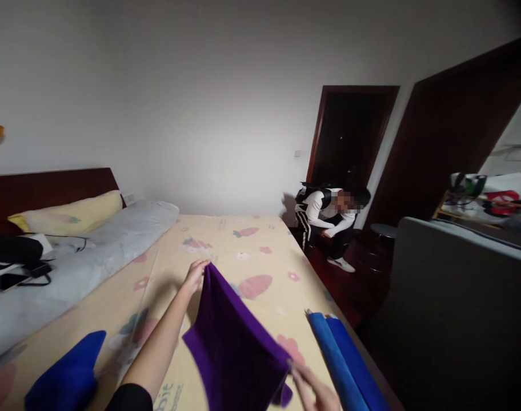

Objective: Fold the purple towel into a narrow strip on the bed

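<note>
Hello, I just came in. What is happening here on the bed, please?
A person stands over a bed with a patterned yellow sheet and holds up a purple cloth with both hands. The left hand pinches its far corner and the right hand grips the near corner. Blue cloths lie on either side: one at the left, a rolled one near the bed's right edge. Another person crouches by the doorway.

A plain white wall (200, 103) fills the upper frame. At left stands a dark wooden headboard (46, 188) with a yellow pillow (72, 212) and a grey quilt (106, 245) below it. The bed's cream sheet (252, 245), printed with strawberries, spans the centre. Right of centre, a dark doorway (350, 134); a person (329, 220) crouches before it on the reddish floor (341, 285).
</note>
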Tool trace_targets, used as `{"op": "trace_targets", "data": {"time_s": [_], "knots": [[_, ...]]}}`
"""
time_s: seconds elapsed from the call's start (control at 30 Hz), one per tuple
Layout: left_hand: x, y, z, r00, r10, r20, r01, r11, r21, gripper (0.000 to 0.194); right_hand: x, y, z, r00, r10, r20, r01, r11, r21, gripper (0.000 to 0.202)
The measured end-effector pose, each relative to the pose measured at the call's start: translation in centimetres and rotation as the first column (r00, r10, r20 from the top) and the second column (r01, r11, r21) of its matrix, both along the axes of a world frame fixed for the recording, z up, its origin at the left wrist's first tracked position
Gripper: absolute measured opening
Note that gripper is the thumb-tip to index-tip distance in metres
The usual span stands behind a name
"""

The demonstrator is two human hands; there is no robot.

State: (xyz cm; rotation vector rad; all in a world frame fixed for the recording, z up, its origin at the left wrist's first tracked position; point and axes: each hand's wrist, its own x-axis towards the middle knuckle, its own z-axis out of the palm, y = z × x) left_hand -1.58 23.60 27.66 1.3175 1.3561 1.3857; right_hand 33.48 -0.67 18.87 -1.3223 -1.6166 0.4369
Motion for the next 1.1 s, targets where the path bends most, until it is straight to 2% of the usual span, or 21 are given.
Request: {"op": "trace_targets", "data": {"time_s": [0.03, 0.07, 0.13, 0.2, 0.27, 0.37, 0.47, 0.57, 0.73, 0.87, 1.1], "knots": [[-0.8, -0.7, 1.7, 0.998, 0.002, 0.061, -0.004, 1.0, 0.021, 0.032, 0.8, 1.2, 1.9, 0.999, -0.003, -0.049, 0.004, 1.0, 0.009, 0.031], [-1.5, -1.6, 3.1, 0.994, 0.001, 0.113, -0.005, 0.999, 0.04, 0.033, 1.5, 2.4, 4.0, 0.979, 0.018, -0.201, -0.023, 0.999, -0.023, 0.033], [-2.5, -3.4, 5.6, 0.981, -0.008, 0.192, -0.005, 0.998, 0.066, 0.036, 2.4, 4.9, 8.1, 0.864, 0.041, -0.503, -0.066, 0.997, -0.032, 0.041], [-3.3, -5.3, 7.5, 0.971, -0.017, 0.239, -0.002, 0.997, 0.081, 0.038, 2.7, 7.2, 11.7, 0.731, 0.103, -0.674, -0.132, 0.991, 0.009, 0.045], [-3.8, -7.1, 8.7, 0.965, -0.022, 0.263, -0.002, 0.996, 0.088, 0.037, 2.7, 9.3, 14.4, 0.679, 0.143, -0.72, -0.159, 0.986, 0.046, 0.047], [-4.5, -9.4, 9.9, 0.961, -0.02, 0.275, -0.007, 0.995, 0.097, 0.039, 2.6, 11.8, 16.9, 0.696, 0.164, -0.699, -0.172, 0.983, 0.06, 0.046], [-5.0, -11.0, 10.5, 0.962, -0.031, 0.271, 0.0, 0.994, 0.111, 0.047, 2.8, 13.5, 18.4, 0.735, 0.167, -0.657, -0.177, 0.983, 0.053, 0.052], [-5.5, -12.1, 11.0, 0.968, -0.051, 0.244, 0.021, 0.992, 0.127, 0.045, 3.3, 14.5, 19.6, 0.776, 0.176, -0.605, -0.184, 0.982, 0.048, 0.066], [-6.1, -13.0, 11.9, 0.982, -0.053, 0.179, 0.026, 0.988, 0.153, 0.046, 4.5, 14.7, 21.0, 0.835, 0.186, -0.517, -0.186, 0.981, 0.053, 0.052], [-6.3, -13.0, 12.4, 0.993, -0.019, 0.12, -0.002, 0.985, 0.175, 0.048, 5.3, 14.3, 21.1, 0.865, 0.198, -0.46, -0.199, 0.979, 0.047, 0.049], [-6.7, -12.9, 12.3, 1.0, 0.012, -0.027, -0.008, 0.989, 0.148, 0.054, 5.9, 14.4, 20.5, 0.905, 0.229, -0.36, -0.25, 0.968, -0.012, 0.057]]}}
